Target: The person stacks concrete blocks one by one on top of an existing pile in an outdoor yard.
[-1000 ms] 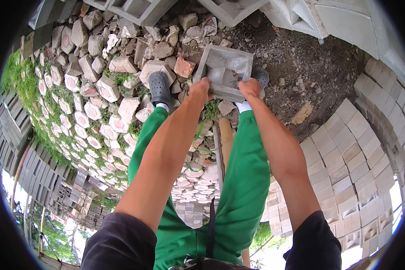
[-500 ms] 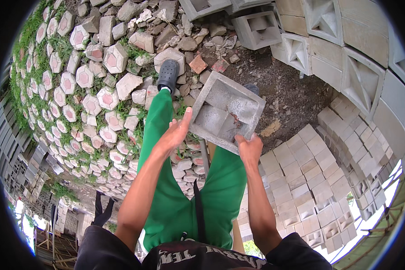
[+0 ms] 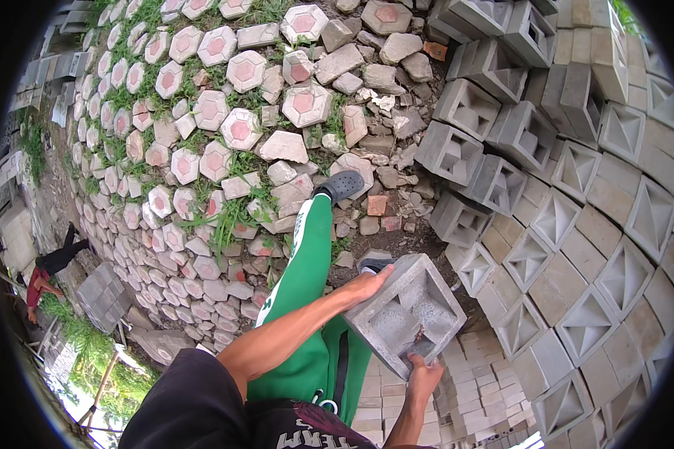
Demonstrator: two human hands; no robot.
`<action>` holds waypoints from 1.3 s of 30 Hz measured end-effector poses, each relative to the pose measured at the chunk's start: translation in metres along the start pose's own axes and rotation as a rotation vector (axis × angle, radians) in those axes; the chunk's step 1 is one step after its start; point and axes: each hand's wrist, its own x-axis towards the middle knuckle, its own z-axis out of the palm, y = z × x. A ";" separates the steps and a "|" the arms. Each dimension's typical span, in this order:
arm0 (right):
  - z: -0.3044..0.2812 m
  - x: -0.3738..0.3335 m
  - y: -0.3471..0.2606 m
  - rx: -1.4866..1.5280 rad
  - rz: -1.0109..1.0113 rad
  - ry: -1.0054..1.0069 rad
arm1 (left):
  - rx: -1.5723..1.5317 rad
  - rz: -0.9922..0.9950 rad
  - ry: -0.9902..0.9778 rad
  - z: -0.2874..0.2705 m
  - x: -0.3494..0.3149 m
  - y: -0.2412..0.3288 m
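Note:
Between my two hands is a square grey concrete vent block [image 3: 408,314], tilted, with recessed slanted faces inside its raised rim. My left hand [image 3: 365,288] presses against its upper left side, fingers along the outer wall. At the lower right edge my right hand [image 3: 424,372] grips the rim, thumb on the inner face. The block hangs in front of my legs, over the dirt. Part of my right shoe [image 3: 376,262] shows behind the block's upper edge, and my left shoe [image 3: 342,185] rests on the broken paving.
Similar grey vent blocks [image 3: 449,153] are piled ahead on the right, beside a stacked wall of blocks [image 3: 554,273]. Hexagonal pavers [image 3: 240,130] with pink centres and loose rubble [image 3: 386,82] cover the left ground. Far left, another person [image 3: 45,277] bends near stacked grey blocks [image 3: 106,295].
My view has turned to the right, bringing the vent block pile and wall closer to the middle. The held block stays in both hands, now lower in view and tilted more.

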 end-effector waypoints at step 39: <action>0.331 -0.302 -0.562 -0.281 -0.634 -1.485 | -1.102 1.085 1.183 -0.228 -0.530 0.084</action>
